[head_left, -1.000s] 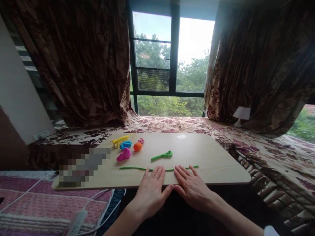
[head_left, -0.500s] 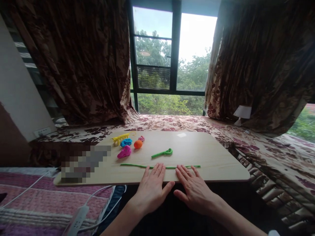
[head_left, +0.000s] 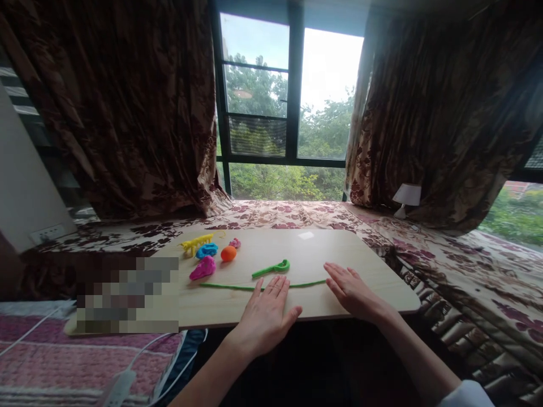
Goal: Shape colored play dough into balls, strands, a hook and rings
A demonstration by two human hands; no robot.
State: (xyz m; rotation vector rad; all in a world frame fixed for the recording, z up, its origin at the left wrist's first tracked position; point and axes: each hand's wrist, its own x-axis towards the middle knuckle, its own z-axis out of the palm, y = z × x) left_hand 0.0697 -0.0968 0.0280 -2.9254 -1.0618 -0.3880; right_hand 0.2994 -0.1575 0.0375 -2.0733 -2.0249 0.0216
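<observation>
A long, thin green clay strand (head_left: 231, 286) lies across the front of the pale wooden tabletop (head_left: 369, 282). My left hand (head_left: 267, 311) rests flat over the strand's middle, fingers stretched out and thumb apart. Over its right end is my right hand (head_left: 352, 291), fingers extended and holding nothing; whether it touches the strand I cannot tell. Just beyond my left fingertips lies a green clay piece (head_left: 271, 268) with a straight stem and a curled end.
Left of centre sit a yellow clay figure (head_left: 197, 244), a blue lump (head_left: 207, 251), a magenta lump (head_left: 202, 268), an orange ball (head_left: 228, 254) and a small pink piece (head_left: 235, 243). A blurred patch covers the table's left end. A white lamp (head_left: 407, 195) stands back right.
My right hand has moved right and farther forward along the strand, away from my left hand. My left hand stays flat on the strand. The view has shifted slightly.
</observation>
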